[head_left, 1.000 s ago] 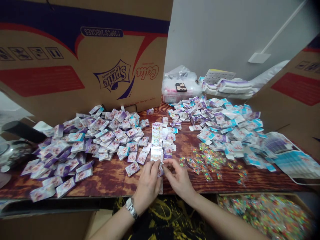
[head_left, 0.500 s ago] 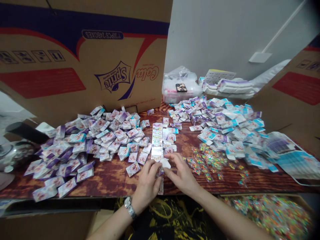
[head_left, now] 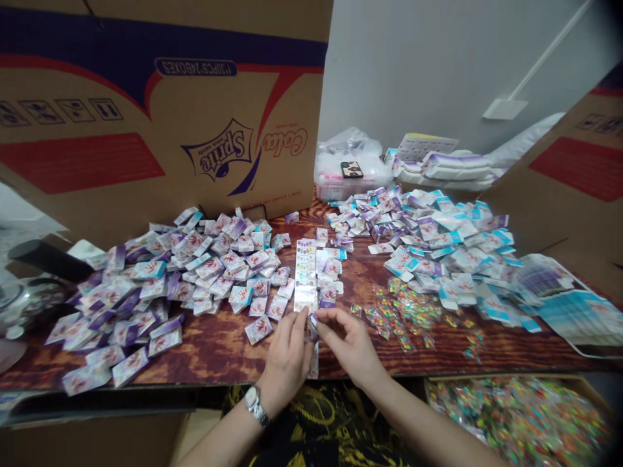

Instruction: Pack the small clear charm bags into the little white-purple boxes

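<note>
Near the table's front edge, my left hand is closed around a small white and purple candy box, which its fingers partly cover. The thumb and fingers of my right hand pinch at the upper right end of that same box. Directly beyond my hands lies a long white sticker strip printed with rows of small coloured pictures; its near end comes out below my left hand. Beside the strip are several unfilled-looking small boxes. Small clear packets of colourful candy lie to the right.
A heap of small boxes spreads over the left of the table, and flatter cartons pile up at right. Large cardboard boxes rise behind. More candy packets fill a box below the edge. A phone rests on a plastic bag.
The white piece that stuck up between my fingers no longer shows. My right hand has drawn slightly closer to the small box, its fingers more curled.
</note>
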A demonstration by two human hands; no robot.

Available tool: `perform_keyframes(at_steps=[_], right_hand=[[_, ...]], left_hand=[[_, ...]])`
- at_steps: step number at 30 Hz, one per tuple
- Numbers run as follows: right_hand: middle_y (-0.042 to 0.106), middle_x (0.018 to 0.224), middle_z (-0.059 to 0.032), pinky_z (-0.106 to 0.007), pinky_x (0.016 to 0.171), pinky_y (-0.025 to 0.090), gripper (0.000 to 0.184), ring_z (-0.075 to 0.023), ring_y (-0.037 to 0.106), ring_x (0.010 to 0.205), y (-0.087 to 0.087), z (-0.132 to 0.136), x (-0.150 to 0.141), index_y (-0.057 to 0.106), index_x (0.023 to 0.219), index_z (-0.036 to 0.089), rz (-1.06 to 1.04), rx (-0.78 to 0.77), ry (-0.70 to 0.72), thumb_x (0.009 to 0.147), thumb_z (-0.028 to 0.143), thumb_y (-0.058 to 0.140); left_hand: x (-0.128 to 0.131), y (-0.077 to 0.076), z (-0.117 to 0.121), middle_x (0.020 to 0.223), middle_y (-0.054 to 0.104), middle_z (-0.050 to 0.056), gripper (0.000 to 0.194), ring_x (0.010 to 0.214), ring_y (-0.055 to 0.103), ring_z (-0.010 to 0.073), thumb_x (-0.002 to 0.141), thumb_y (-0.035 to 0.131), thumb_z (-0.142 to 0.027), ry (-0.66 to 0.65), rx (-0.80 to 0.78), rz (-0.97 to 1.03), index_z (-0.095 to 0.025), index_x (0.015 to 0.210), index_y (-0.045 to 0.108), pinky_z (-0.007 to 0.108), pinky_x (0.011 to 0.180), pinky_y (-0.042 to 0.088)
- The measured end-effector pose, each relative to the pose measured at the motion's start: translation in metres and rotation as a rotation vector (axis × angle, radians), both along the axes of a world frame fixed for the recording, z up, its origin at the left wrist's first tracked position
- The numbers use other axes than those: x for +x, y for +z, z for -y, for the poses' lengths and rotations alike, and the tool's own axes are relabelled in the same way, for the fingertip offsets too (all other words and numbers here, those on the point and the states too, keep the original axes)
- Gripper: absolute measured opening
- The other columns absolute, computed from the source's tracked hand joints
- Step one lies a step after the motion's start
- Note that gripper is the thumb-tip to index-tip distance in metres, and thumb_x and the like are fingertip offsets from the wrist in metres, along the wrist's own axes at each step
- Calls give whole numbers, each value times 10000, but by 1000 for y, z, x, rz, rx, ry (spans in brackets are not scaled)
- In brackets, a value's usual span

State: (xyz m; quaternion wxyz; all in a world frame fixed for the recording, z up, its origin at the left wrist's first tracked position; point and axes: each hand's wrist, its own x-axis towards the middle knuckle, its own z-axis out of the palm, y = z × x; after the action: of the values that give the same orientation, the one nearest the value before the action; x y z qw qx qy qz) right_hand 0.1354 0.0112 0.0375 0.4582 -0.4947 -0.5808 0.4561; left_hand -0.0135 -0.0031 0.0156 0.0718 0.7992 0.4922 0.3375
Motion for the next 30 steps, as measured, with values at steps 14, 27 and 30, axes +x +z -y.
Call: perform_keyframes(at_steps=[14, 27, 30], right_hand=[[612, 1065, -105, -399, 854, 480, 365, -226, 562, 986, 2, 23, -14, 525, 1219, 221, 357, 412, -32, 886, 133, 406], [357, 1427, -147, -593, 1036, 218, 608, -354, 225, 1339, -37, -109, 12, 379, 1364, 165, 1088, 431, 369, 832, 391, 566], [414, 1393, -138, -588, 1037, 207, 617, -352, 257, 1327, -45, -121, 10, 439, 1320, 182, 1165, 423, 456, 791, 449, 609]], left_hand=[[6, -5, -1, 1147, 444, 178, 666, 1085, 467, 263, 862, 395, -81, 29, 43, -16, -174, 1443, 84, 429, 872, 474], [-113, 2, -50, 1025, 529, 180, 505, 953, 510, 310, 872, 440, -315, 473, 54, -496, -89, 1320, 379, 404, 709, 516], [-110, 4, -54, 1182, 473, 202, 529, 1131, 429, 364, 849, 495, -313, 412, 125, -417, -97, 1317, 376, 522, 891, 433]])
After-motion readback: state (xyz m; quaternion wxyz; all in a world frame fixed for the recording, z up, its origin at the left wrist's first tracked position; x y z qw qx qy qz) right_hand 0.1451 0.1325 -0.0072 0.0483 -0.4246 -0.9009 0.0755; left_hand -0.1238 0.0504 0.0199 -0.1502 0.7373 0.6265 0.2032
